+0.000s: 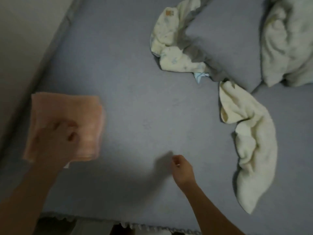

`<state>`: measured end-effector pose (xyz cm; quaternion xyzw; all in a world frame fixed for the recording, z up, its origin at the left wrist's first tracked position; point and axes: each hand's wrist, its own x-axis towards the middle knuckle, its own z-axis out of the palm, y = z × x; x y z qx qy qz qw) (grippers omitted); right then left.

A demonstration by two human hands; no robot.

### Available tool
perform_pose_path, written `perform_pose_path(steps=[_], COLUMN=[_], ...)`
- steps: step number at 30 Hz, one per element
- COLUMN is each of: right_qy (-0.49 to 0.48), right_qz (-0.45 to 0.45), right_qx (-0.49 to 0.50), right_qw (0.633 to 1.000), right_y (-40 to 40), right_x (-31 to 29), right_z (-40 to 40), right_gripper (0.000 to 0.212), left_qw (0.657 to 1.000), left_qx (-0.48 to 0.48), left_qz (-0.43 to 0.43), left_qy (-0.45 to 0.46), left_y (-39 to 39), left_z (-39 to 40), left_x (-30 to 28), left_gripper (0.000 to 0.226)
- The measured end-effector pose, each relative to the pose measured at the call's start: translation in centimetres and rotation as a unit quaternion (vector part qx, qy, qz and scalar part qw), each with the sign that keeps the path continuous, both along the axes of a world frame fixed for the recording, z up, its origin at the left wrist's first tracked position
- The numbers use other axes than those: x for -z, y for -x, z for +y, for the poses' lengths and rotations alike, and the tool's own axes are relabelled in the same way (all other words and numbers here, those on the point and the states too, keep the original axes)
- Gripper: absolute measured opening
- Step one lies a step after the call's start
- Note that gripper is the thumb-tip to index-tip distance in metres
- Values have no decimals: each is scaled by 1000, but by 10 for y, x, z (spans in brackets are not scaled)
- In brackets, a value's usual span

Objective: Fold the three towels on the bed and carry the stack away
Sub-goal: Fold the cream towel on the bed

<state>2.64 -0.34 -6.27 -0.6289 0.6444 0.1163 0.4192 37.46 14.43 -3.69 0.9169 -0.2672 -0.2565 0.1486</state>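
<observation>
A folded pink towel (67, 112) lies at the left of the blue bed (135, 82), and my left hand (55, 138) rests on its near part, fingers curled on the cloth; the view is blurred. My right hand (181, 168) hovers over bare sheet near the middle front, fingers loosely curled, holding nothing. A crumpled cream towel (252, 145) lies at the right, stretched from back to front. A second crumpled cream towel with a pale print and a grey edge (171, 48) lies further back, near the middle.
A pale pillow (286, 48) sits at the back right corner. A wall (25, 39) runs along the bed's left side. The bed's front edge with a frilled trim (135, 226) is just below my arms.
</observation>
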Motion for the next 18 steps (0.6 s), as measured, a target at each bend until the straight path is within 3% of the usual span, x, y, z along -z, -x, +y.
perform_pose_path(steps=[2, 6, 7, 9, 11, 15, 17, 18], right_qy=[77, 187, 206, 224, 214, 145, 135, 141], right_qz=[51, 173, 199, 223, 215, 164, 85, 52], right_qx=[43, 91, 112, 141, 165, 214, 208, 195], right_qw=[995, 963, 952, 938, 938, 952, 965, 969], right_y=[62, 182, 206, 244, 270, 311, 327, 332], right_x=[-6, -10, -9, -4, 4, 22, 30, 32], right_z=[-38, -96, -106, -125, -146, -183, -195, -199], right_gripper=[24, 42, 48, 64, 79, 99, 92, 79], left_qw=[999, 979, 971, 970, 961, 949, 946, 947], left_qx=[13, 131, 175, 212, 247, 295, 309, 307], left_qz=[26, -86, -82, 37, 104, 103, 94, 90], left_qy=[44, 132, 143, 114, 72, 31, 32, 36], left_y=[18, 114, 148, 217, 282, 381, 420, 437], left_z=[-24, -71, -87, -120, -153, -210, -228, -235], left_x=[-2, -23, -24, -13, 7, 36, 47, 50], left_gripper=[43, 38, 39, 42, 46, 45, 44, 43])
